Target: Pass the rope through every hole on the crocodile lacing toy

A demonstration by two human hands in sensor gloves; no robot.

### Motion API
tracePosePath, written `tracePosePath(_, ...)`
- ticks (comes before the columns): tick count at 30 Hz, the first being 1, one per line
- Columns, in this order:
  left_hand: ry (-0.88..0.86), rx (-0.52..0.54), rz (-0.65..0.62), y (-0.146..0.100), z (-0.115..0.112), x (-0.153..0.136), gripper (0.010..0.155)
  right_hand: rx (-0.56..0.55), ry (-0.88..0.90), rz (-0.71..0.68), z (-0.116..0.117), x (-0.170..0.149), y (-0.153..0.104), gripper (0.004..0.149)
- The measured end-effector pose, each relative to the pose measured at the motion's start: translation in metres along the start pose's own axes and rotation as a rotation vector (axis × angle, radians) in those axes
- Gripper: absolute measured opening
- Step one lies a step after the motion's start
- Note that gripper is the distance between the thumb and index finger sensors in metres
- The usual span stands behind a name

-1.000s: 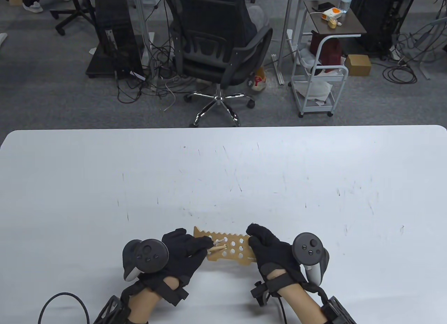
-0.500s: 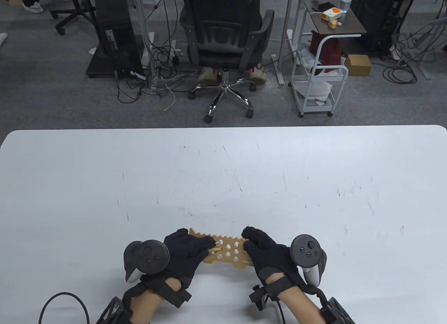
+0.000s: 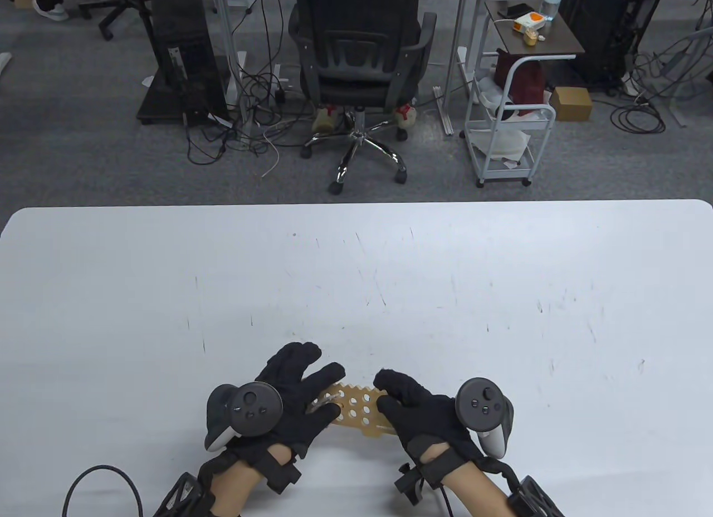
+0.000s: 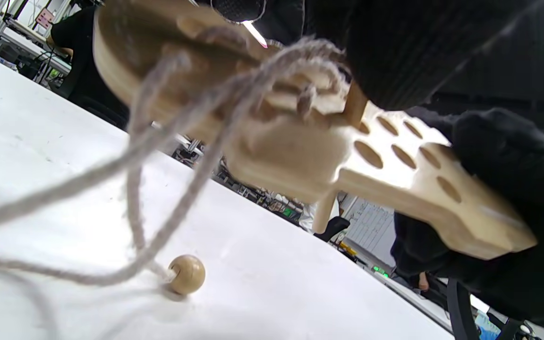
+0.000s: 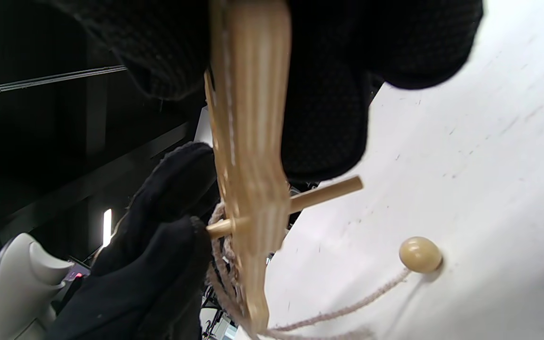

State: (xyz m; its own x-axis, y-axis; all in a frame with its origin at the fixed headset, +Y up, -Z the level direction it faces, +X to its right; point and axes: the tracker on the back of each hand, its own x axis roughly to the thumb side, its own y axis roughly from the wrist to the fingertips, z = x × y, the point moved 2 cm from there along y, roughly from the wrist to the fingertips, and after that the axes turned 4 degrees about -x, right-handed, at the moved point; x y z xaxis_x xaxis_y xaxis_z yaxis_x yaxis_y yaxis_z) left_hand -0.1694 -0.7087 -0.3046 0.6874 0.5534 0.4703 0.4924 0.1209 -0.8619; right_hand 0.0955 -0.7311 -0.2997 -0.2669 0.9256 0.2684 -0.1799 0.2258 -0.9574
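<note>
Crocodile lacing toy (image 3: 356, 408): tan perforated board, above table (image 3: 445, 294), right hand (image 3: 415, 408) gripping its end, left hand (image 3: 295, 391) fingers spread. Left wrist view: grey rope (image 4: 158, 141) laced, bead (image 4: 186, 274) on table. Right wrist view: wooden needle (image 5: 295, 200) through hole.

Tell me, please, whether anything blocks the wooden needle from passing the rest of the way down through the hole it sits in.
Nothing visible does. The wooden needle already pokes out the far side of the crocodile board, with open air between its tip and the table. The bead lies off to one side. The left hand is at the needle's back end.
</note>
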Motion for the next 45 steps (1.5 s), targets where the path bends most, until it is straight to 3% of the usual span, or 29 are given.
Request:
tracePosePath(11,0.006,0.019,0.003,-0.001,0.001,-0.002,0.075,-0.03,0.0,0.038,-0.003,-0.004,0.0,0.051)
tracePosePath(22,-0.073,0.253,0.133,-0.014,0.032,-0.027,0.068,-0.068,0.03,0.068,-0.012,-0.008,0.001,0.05)
tracePosePath(29,-0.18,0.328,0.269,-0.018,0.041,-0.057,0.061,-0.113,0.059,0.078,-0.02,-0.01,0.001,0.049)
tracePosePath(36,-0.226,0.213,0.362,-0.012,0.031,-0.078,0.059,-0.119,0.09,0.078,-0.023,-0.009,0.001,0.048)
tracePosePath(45,-0.195,0.005,0.265,0.004,0.008,-0.069,0.052,-0.089,0.122,0.058,-0.02,-0.008,0.002,0.048)
